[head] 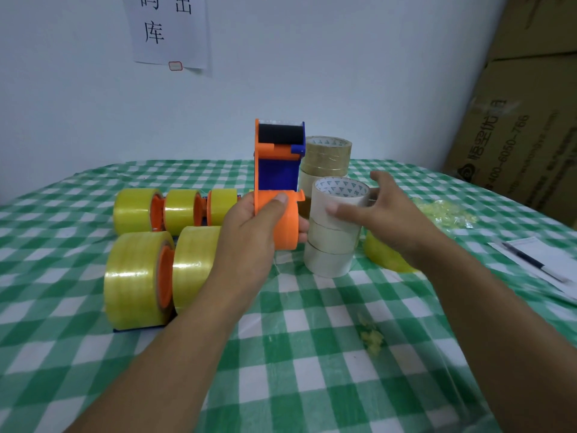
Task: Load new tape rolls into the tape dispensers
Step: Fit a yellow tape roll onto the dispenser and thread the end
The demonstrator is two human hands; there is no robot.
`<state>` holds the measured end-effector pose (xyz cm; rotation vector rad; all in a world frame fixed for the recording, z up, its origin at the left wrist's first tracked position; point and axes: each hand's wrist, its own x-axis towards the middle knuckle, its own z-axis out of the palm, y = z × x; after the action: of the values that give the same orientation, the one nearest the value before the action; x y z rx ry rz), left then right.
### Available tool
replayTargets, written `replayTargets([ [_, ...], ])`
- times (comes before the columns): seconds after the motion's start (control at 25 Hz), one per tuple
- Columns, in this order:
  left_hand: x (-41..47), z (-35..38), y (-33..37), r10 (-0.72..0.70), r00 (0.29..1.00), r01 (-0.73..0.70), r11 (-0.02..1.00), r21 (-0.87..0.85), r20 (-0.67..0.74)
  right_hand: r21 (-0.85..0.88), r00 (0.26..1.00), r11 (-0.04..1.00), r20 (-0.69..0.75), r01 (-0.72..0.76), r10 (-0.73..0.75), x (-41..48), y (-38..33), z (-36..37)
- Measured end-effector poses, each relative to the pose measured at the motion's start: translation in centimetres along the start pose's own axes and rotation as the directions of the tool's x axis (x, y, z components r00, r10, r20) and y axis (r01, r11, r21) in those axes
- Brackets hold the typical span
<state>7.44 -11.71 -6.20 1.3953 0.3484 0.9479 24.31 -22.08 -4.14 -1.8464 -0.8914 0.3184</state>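
Green-checked cloth worktop (312,354) is carrying everything; the left hand (249,226) is gripping the orange-and-blue plastic tape dispenser (278,170) upright; the right hand (384,210) is spreading, unclenched, around the top pale beige tape roll (340,195) of the stack (331,254) beside; probably lifting it straight is keeping the rest from toppling.

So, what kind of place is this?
Probably a warehouse packing station: cardboard cartons stacked at the right, a paper wall notice in Chinese characters, and many packing tape rolls on the checked tablecloth.
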Motion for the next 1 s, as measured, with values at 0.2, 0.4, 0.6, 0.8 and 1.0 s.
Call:
replayTargets([
  [0.2, 0.0, 0.0, -0.3, 0.0, 1.0, 0.0, 0.999, 0.043, 0.005, 0.195, 0.985, 0.98, -0.16, -0.029, 0.061, 1.1, 1.8, -3.5],
  [0.4, 0.3, -0.2, -0.2, -0.029, 0.999, 0.03, 0.999, 0.026, -0.021, -0.485, 0.989, 0.865, -0.129, -0.129, 0.075, 1.9, 5.1, -2.7],
  [0.6, 0.3, 0.1, -0.2, -0.082, 0.996, 0.083, 0.996, 0.022, -0.028, -0.783, 0.995, 0.617, -0.02, -0.078, 0.101, 2.6, 6.9, -1.8],
  [0.8, -0.1, 0.7, 0.9, -0.152, 0.988, 0.15, 0.985, -0.087, -0.018, -0.83, 0.997, 0.553, -0.054, -0.08, 0.063, 2.2, 6.4, -2.1],
  [1.0, -2.5, 1.0, 2.1, -0.187, 0.982, 0.184, 0.976, -0.115, -0.017, -0.752, 0.99, 0.655, -0.134, -0.07, -0.048, -0.1, 3.3, -4.5],
])
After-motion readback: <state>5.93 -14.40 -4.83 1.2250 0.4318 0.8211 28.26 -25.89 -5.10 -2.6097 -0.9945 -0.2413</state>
